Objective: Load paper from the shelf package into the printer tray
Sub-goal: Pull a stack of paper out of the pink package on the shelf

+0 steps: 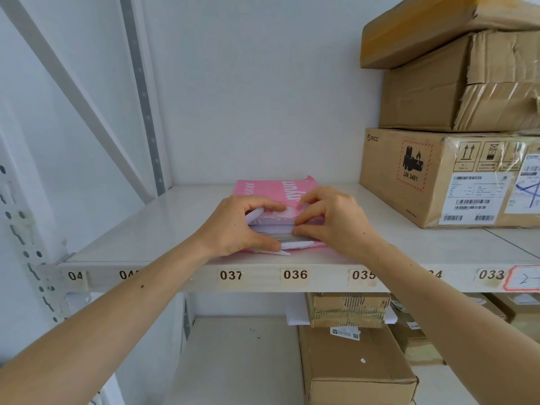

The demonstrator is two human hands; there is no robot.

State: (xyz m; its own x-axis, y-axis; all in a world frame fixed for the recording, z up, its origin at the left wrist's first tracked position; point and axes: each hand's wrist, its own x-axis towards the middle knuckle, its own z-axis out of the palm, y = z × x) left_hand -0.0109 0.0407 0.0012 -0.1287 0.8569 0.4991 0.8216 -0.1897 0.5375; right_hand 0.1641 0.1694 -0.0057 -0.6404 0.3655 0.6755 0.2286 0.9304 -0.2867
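A pink paper package [271, 190] lies flat on the white shelf [163, 229], its near end torn open. White sheets [285, 229] show in the opening between my hands. My left hand [233, 226] grips the left side of the open end, thumb under and fingers on the wrapper flap. My right hand [333, 220] pinches the wrapper and the stack's edge at the right side. The printer and its tray are not in view.
Three stacked cardboard boxes [432, 176] stand on the same shelf just right of the package. The shelf's front rail carries number labels [295, 274]. More cardboard boxes [356, 366] sit on the shelf below. A slanted brace and upright post [143, 92] lie at the left.
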